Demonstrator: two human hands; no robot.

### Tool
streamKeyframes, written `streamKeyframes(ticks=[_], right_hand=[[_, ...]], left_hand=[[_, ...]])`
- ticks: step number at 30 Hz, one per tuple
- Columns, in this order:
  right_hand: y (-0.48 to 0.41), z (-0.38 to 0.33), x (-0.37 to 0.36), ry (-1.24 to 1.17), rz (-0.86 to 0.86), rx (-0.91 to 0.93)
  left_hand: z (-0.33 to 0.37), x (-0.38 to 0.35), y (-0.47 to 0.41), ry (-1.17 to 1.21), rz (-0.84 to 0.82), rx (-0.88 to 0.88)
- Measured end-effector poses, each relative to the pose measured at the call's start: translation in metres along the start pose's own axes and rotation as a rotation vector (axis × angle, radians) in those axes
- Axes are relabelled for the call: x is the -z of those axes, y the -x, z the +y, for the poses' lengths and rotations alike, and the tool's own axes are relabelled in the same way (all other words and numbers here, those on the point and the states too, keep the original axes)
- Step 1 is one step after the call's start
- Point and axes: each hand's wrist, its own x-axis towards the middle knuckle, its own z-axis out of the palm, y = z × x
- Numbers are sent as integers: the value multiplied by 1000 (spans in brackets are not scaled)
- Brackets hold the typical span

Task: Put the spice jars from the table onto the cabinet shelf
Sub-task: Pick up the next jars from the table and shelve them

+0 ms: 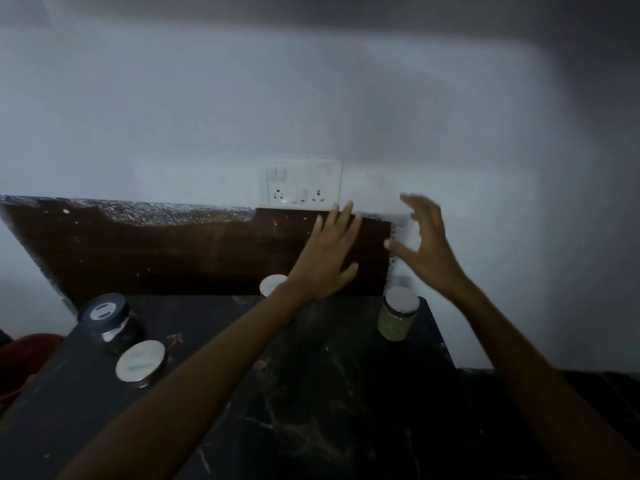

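Note:
Several spice jars stand on a dark marble table (311, 393). A dark-lidded jar (105, 318) and a white-lidded jar (140, 364) are at the left. Another white-lidded jar (272, 285) sits at the back, partly hidden by my left wrist. A jar of green spice with a silver lid (398, 315) stands at the right. My left hand (329, 258) is raised above the table with straight fingers, holding nothing. My right hand (424, 244) hovers above the green jar, fingers spread and loosely bent, empty. No cabinet shelf is in view.
A brown wooden board (173, 251) leans against the white wall behind the table. A switch and socket plate (301, 183) is on the wall above it. A red tub (24, 358) sits at the far left below the table edge.

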Motion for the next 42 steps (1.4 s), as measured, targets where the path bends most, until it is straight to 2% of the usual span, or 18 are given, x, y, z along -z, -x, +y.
streamKeyframes(ticks=[6, 10, 15, 27, 32, 36, 42], right_hand=[[60, 121, -27, -20, -56, -327], [70, 173, -40, 0, -111, -376], [71, 199, -63, -35, -134, -360], [74, 223, -84, -131, -169, -424], [70, 218, -74, -182, -163, -455], [60, 195, -46, -272, -181, -504], [59, 122, -6, -512, -277, -455]], left_hand=[[25, -102, 2, -45, -420, -28], [34, -143, -8, -43, -561, -48], [45, -177, -21, -18, -649, -21], [46, -206, -17, 98, -615, 62], [44, -193, -21, 67, -637, 17], [38, -162, -12, 141, -485, -51], [35, -100, 27, 224, -279, -145]])
